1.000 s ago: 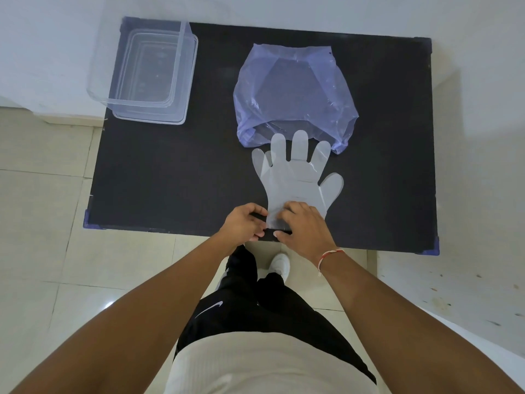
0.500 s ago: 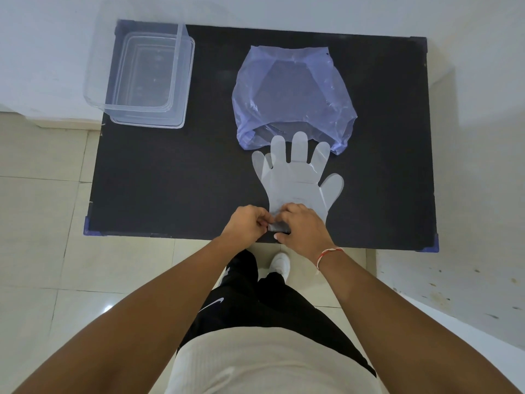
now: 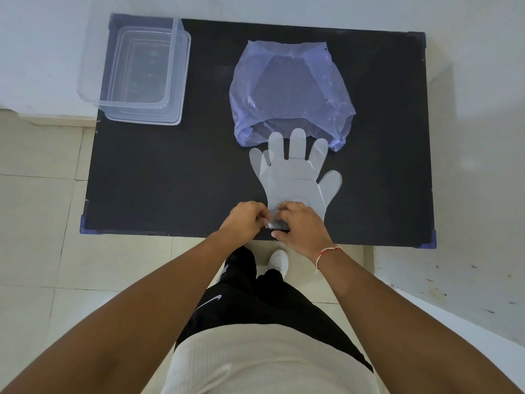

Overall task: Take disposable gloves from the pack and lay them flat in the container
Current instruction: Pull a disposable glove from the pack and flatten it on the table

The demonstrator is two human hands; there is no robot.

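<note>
A stack of clear disposable gloves (image 3: 294, 177) lies flat on the black table (image 3: 170, 172), fingers pointing away from me and overlapping the mouth of the crumpled purple pack (image 3: 289, 89). My left hand (image 3: 245, 221) and my right hand (image 3: 301, 226) meet at the cuff end near the table's front edge. Both pinch the thin plastic of the cuff, which is bunched and slightly lifted between the fingertips. The clear rectangular container (image 3: 142, 72) stands at the back left corner with nothing visible in it.
The table stands against a white wall, its front edge right at my hands. Tiled floor lies to the left and below. My legs and a white shoe (image 3: 279, 260) are under the front edge.
My hands have drawn closer together at the cuff and the left fingers have closed on the plastic, lifting its edge a little. The gloves and pack lie where they were.
</note>
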